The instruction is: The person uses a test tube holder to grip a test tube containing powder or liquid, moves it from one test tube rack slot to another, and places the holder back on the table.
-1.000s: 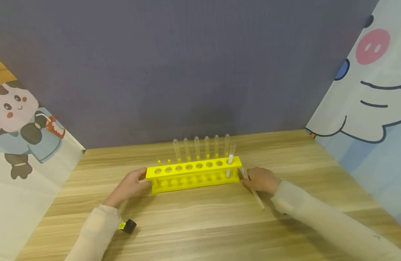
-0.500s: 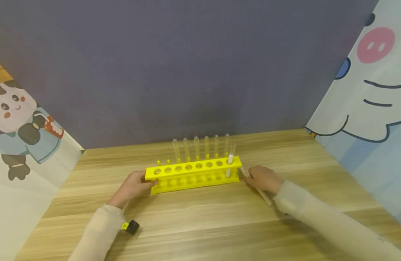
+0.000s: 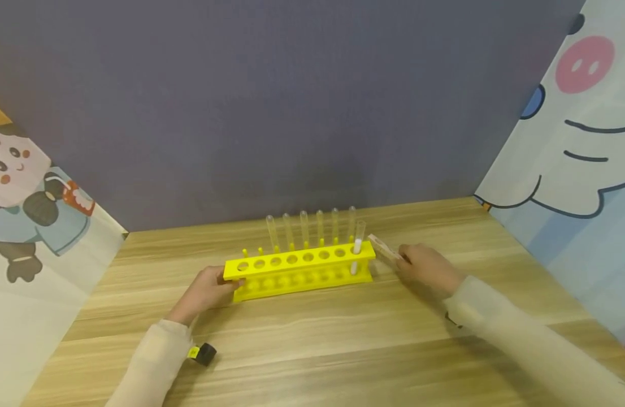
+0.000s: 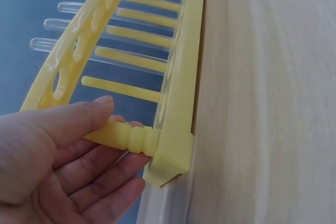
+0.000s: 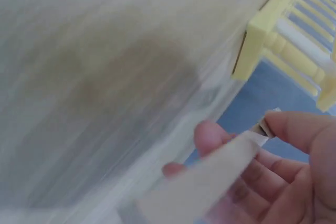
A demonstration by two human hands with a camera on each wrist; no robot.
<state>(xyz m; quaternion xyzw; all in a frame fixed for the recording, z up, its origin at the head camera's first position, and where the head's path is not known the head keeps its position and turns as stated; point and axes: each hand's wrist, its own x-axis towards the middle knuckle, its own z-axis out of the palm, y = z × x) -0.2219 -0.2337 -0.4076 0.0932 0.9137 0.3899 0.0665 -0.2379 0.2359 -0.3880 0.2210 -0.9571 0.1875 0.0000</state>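
Observation:
A yellow test tube rack point(image 3: 299, 261) stands on the wooden table. My left hand point(image 3: 205, 291) holds its left end; the left wrist view shows the thumb and fingers around the end post point(image 4: 128, 136). In its rightmost hole stands a test tube point(image 3: 357, 247) containing something white. Several clear test tubes point(image 3: 304, 227) hang upside down on the pegs behind. Just right of the rack, my right hand point(image 3: 428, 268) pinches a flat wooden test tube clamp point(image 3: 383, 246), blurred in the right wrist view. The clamp's far end points toward the rack's right end, apart from the tube.
A dark grey panel point(image 3: 292, 113) rises at the table's back edge. Cartoon-printed sheets point(image 3: 561, 164) border both sides. Beside the left sleeve is a small black object point(image 3: 205, 354) with a yellow label.
My right hand has drawn back to the right and slightly up from the rack's end. The clamp now extends up and left from the fingers. My left hand stays on the rack.

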